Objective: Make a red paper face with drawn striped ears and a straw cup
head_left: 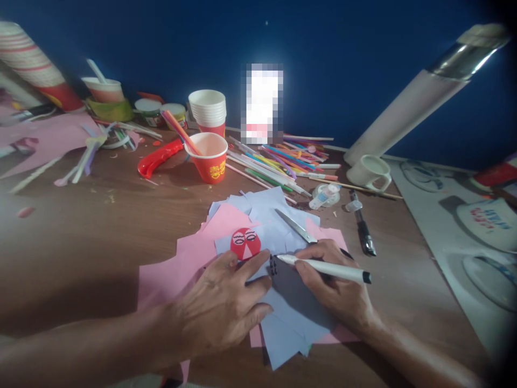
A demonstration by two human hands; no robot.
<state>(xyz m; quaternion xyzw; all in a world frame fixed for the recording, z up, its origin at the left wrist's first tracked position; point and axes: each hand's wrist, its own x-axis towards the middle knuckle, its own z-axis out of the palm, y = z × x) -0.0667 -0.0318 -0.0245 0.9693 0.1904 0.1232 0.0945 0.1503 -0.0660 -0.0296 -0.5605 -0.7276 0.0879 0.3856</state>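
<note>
My right hand (pixel 339 280) grips a white marker (pixel 323 267) with a black end, its tip touching or just above the pale blue paper (pixel 283 307). Small black marks (pixel 273 265) show beside the tip. Lying flat with fingers spread, my left hand (pixel 230 293) presses on the paper. Above its fingers is a red paper circle (pixel 246 244) with drawn eyes and a pale triangle. Scissors (pixel 297 225) lie on the sheets, their handles partly hidden behind my right hand. Pink paper (pixel 161 280) spreads underneath.
A red paper cup (pixel 210 166) stands ahead, beside a red-handled tool (pixel 159 157) and stacked cups (pixel 207 110). Colourful straws (pixel 278 164) are strewn behind the paper. To the right are a white mug (pixel 369 172), a black pen (pixel 364 234) and a leaning tube (pixel 407 116).
</note>
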